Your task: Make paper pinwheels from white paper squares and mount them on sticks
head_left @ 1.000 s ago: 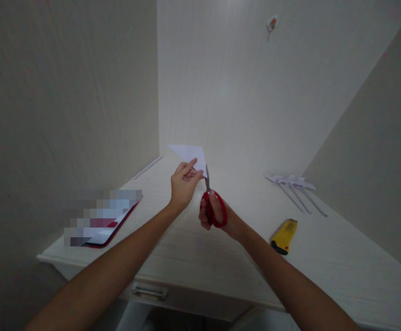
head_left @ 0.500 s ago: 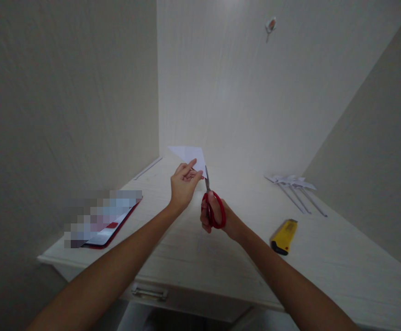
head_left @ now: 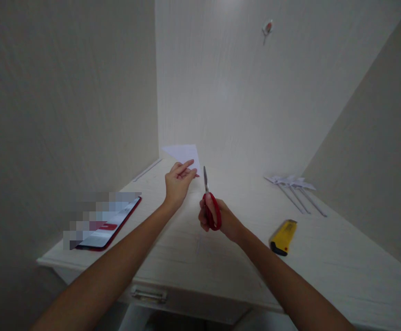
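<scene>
My left hand [head_left: 178, 181] pinches the lower corner of a white sheet of paper [head_left: 185, 152], which stands up above the far part of the table. The paper has a pointed left end, and my fingers cover some of it. Just to the right, my right hand [head_left: 217, 215] grips a pair of red-handled scissors [head_left: 213, 212]. Their blades point up and away from me and look closed together. A small gap separates the blades from the paper's right edge.
On the right of the white table [head_left: 234, 266] lies a yellow utility knife [head_left: 284, 236]. Behind it are several paper pinwheel-like pieces [head_left: 291, 181] on thin sticks. A tablet with a red edge [head_left: 109, 234] lies at left, near a thin white stick [head_left: 147, 170]. Walls enclose the table.
The paper and my left hand have shifted left, away from the scissors. The scissor blades, previously against the paper's right edge, are now apart from it.
</scene>
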A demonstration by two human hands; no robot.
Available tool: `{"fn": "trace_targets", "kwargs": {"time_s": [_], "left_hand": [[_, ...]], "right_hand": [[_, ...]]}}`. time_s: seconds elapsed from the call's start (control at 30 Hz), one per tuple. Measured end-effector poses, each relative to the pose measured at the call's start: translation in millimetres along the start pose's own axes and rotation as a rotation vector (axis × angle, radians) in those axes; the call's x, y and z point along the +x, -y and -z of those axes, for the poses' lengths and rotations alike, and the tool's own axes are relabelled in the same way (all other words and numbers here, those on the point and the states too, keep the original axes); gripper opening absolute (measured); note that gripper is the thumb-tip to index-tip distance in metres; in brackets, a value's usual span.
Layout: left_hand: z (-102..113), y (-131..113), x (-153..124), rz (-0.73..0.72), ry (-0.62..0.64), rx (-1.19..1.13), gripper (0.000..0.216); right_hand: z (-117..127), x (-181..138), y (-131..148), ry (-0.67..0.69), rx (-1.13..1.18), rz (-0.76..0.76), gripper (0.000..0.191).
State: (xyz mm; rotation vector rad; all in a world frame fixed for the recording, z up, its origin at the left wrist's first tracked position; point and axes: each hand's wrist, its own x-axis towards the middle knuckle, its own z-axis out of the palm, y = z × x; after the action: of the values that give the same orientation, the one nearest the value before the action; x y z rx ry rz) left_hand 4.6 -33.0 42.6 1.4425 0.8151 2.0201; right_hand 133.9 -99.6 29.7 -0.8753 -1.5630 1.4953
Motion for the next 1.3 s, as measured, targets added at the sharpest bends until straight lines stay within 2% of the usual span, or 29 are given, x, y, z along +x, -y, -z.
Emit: {"fn": "trace_targets", "kwargs": {"time_s": [0.13,0.23,0.3,0.43,0.5,0.6,0.7,0.77,0.97,1.3], "left_hand": [[2.5,2.1,5.5,0.020,-0.014,-0.066,0.032],[3.3,4.3,6.9,0.033,0.012,-0.087,0.038],[3.6,5.9,7.0,0.040,0.030,-0.084,0.040],[4.0,7.8,7.5,0.052,0.043,-0.084,0.044],[4.1,7.6,7.8,0.056,0.048,-0.096,0.044],[4.1,6.1,7.4,0.062,0.068,-0.131,0.044],[4.2,4.8,6.2,0.079,0.089,-0.168,0.043],[4.4,4.7,5.6,0.086,0.095,-0.182,0.043],[4.5,4.8,5.8,0.100,0.106,-0.192,0.043],[1.0,0.7,-1.7,0.155,0.204,-0.125,0.047]], "right_hand": [[2.7,-0.7,9.3,-0.050,-0.121,-0.066,0.042],[11.2,1.5,11.7,-0.172,-0.189,-0.050,0.037],[18.1,2.8,11.3,-0.201,-0.195,-0.032,0.035],[27.4,0.4,11.1,-0.061,-0.106,-0.077,0.035],[28.1,-2.8,12.6,-0.019,-0.039,-0.080,0.043],[24.6,-7.0,16.6,0.050,0.107,-0.054,0.055],[19.5,-9.1,20.4,0.197,0.274,-0.097,0.053],[17.4,-9.7,21.5,0.249,0.310,-0.129,0.054],[16.9,-10.2,20.7,0.308,0.295,-0.148,0.055],[17.1,-8.0,18.9,0.256,0.309,-0.124,0.054]]}}
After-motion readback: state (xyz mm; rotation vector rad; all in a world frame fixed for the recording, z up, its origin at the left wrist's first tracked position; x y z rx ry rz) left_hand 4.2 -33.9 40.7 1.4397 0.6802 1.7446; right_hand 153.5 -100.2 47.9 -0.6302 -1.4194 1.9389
